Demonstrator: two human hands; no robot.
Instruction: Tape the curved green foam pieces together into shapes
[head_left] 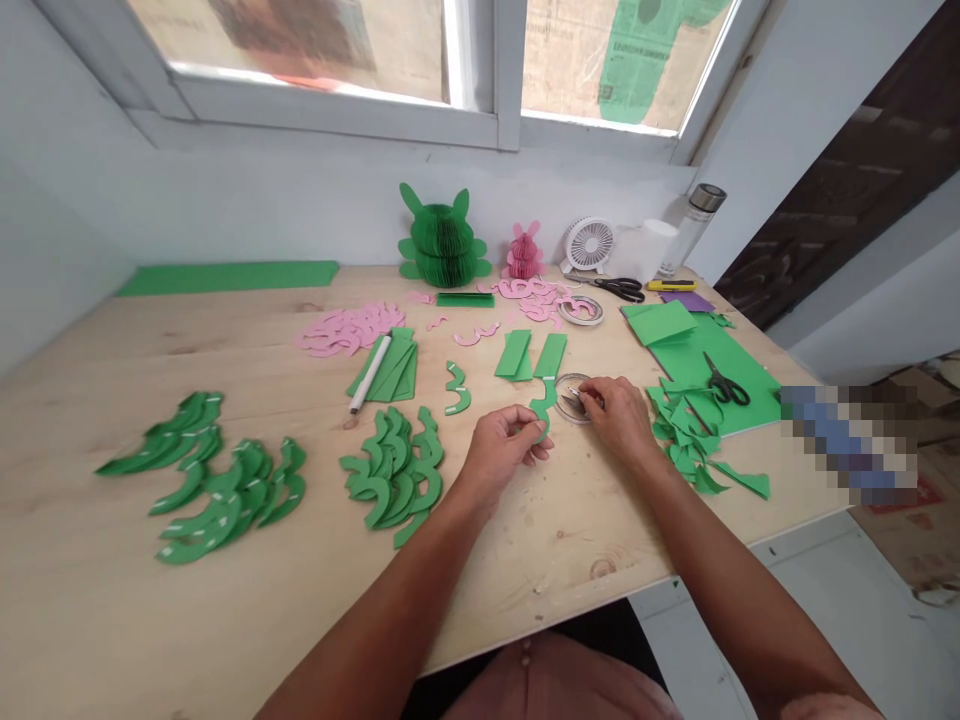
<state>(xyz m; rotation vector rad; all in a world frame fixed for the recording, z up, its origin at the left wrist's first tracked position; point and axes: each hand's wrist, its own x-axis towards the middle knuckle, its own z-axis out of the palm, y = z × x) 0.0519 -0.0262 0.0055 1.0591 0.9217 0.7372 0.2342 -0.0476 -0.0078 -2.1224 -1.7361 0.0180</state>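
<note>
My left hand (506,448) pinches a wavy green paper piece (545,402) between thumb and fingertips, just above the table. Close to its right, my right hand (619,412) has its fingertips pressed together over the rim of a roll of tape (564,412); what lies between them is too small to make out. Behind my left hand are folded green paper strips (513,354) and a small scalloped green cutout (455,390). A pile of scalloped green cutouts (397,470) sits to its left, with more cutouts (217,500) bearing pale tape strips farther left.
Green scraps (686,430) and black scissors (724,380) lie right, by green sheets (739,350). A white marker (370,375) rests on green paper. Pink cutouts (352,328), a green honeycomb figure (444,245), a pink one (524,252), a fan (589,245) and a bottle (694,228) stand behind.
</note>
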